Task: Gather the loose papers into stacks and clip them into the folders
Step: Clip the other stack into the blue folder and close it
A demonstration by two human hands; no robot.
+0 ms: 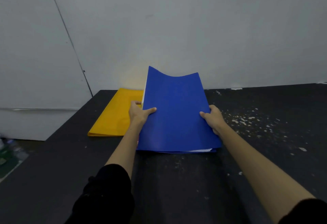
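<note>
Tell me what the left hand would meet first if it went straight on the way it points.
Probably the yellow folder: the left hand grips the blue folder's left edge, and its fingers already reach over the yellow one. Depth is unclear.

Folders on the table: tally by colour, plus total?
Blue folder: 1, held at its side edges by the left hand and right hand, white sheets showing at its near edge
Yellow folder: 1, flat on the black table to its left
Total: 2
</note>
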